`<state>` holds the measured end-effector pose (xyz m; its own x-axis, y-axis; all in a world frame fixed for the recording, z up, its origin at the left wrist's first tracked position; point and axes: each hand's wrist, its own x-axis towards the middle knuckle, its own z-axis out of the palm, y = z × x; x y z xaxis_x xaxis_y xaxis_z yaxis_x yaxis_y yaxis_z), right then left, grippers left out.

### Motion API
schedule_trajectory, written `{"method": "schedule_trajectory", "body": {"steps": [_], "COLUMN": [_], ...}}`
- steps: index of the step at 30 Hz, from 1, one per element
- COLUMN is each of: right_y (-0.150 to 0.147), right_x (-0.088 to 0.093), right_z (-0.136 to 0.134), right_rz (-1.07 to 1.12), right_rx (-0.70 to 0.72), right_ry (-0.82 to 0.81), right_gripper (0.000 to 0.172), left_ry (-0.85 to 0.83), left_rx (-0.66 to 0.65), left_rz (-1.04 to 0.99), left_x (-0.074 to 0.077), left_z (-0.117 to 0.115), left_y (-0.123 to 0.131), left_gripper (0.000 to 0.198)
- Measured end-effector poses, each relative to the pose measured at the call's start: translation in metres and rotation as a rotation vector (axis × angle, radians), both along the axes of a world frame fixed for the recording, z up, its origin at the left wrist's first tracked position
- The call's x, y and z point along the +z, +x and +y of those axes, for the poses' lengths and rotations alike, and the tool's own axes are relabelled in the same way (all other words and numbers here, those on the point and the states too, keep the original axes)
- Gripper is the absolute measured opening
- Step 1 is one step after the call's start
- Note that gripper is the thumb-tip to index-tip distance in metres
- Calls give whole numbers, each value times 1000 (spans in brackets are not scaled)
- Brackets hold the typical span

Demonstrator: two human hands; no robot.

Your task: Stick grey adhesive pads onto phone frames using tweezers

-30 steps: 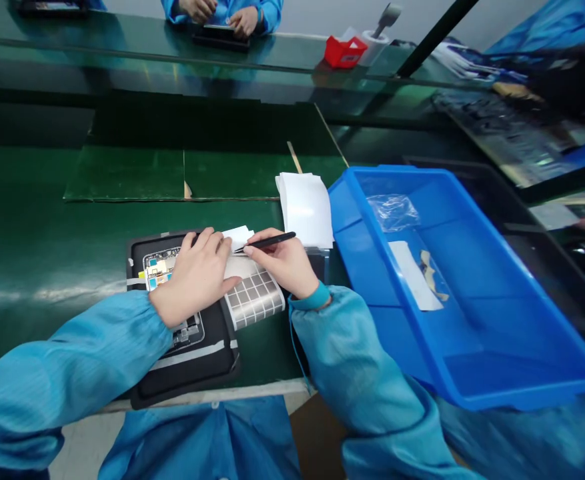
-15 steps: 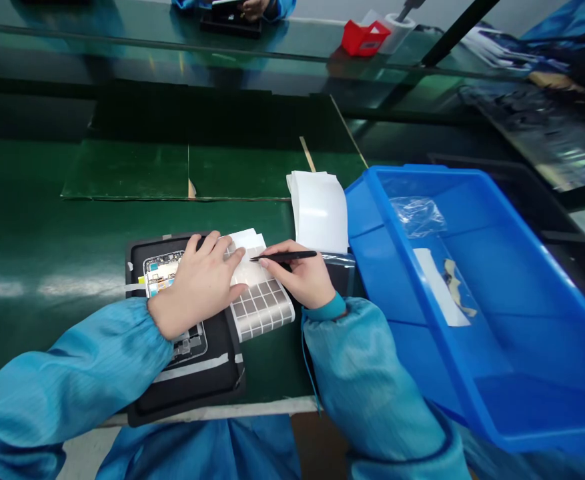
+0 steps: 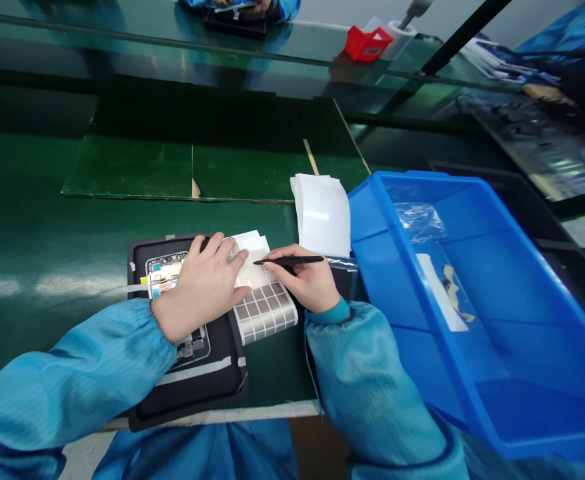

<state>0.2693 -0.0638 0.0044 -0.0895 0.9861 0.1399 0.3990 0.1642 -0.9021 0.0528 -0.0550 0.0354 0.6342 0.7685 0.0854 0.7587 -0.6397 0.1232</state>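
Observation:
My left hand point(image 3: 199, 287) lies flat with fingers stretched, pressing down a white sheet of grey square stickers point(image 3: 265, 312) where it overlaps a black tray point(image 3: 192, 373). An opened phone point(image 3: 165, 275) with its circuit board showing sits in that tray, partly under my palm. My right hand point(image 3: 305, 283) pinches black tweezers point(image 3: 288, 261), whose tip rests on the upper part of the sticker sheet, close to my left fingertips.
A curled stack of white sheets point(image 3: 322, 213) stands just behind my right hand. A big blue bin point(image 3: 472, 373) on the right holds a plastic bag and a paper strip. Across the green conveyor point(image 3: 47, 220) another person's hands point(image 3: 252, 8) hold a device beside a red box point(image 3: 366, 43).
The view has shifted a little, so everything sits lower and more to the right. The tweezers' tip has edged slightly across the sticker sheet. My left hand keeps pressing the sheet.

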Motion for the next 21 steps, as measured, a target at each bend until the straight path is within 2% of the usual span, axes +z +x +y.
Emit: {"method": "schedule_trajectory", "body": {"steps": [21], "right_y": [2], "right_x": [-4], "right_z": [1], "right_rz": [-45], "right_rx": [-8], "right_ry": [29], "right_gripper": [17], "left_ry": [-36], "left_rx": [10], "left_rz": [-10], "left_x": [1], "left_z": [0], "left_y": [0], "left_gripper": [53]}}
